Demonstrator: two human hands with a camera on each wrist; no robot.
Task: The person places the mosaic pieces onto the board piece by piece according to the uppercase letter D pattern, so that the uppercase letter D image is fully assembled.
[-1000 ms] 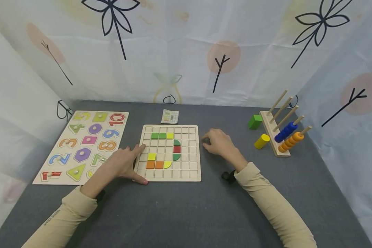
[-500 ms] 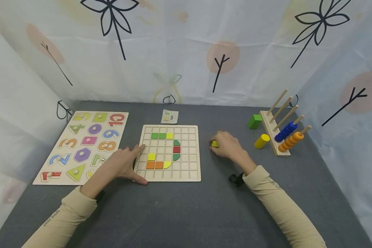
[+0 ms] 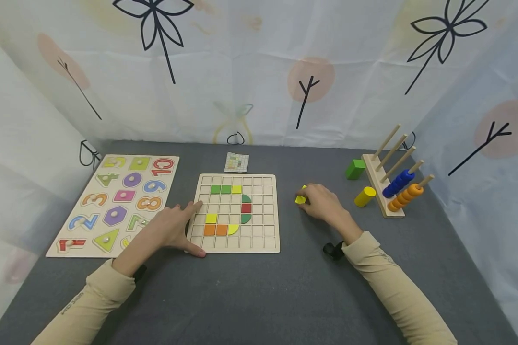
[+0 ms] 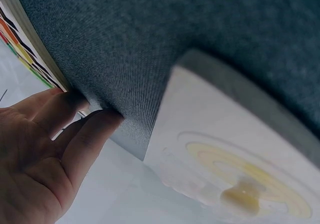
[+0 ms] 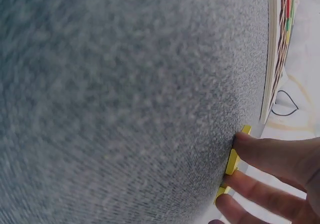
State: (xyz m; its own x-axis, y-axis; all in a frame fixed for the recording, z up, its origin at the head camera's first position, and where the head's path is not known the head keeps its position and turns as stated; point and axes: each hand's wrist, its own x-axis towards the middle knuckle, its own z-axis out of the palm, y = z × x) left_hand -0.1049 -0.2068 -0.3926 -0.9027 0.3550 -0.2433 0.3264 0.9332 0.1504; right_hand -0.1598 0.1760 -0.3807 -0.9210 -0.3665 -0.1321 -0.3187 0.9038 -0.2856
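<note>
My left hand point(image 3: 170, 227) rests at the left side of the wooden grid board point(image 3: 263, 237), fingers spread along its edge and the thumb at the bottom-left corner. In the left wrist view, the fingertips touch near the board's edge. Square and rounded tiles in green, yellow, red and orange lie on the grid. Right of the board, my right hand point(image 3: 325, 203) is down at small yellow tiles point(image 3: 300, 199) on the table. In the right wrist view, the thumb and a finger pinch one yellow tile point(image 5: 232, 161), with yellow pieces showing on either side.
A number-and-shape peg puzzle point(image 3: 131, 206) lies left of the board. Behind the board is a small printed card point(image 3: 236, 162). At right stand a green block point(image 3: 355, 169), a yellow cylinder point(image 3: 364, 197) and a wooden peg rack point(image 3: 380, 184) with blue and orange beads.
My right hand has moved right, away from the board's edge, and yellow tiles now show at its fingertips. My left hand and the board have stayed in place.
</note>
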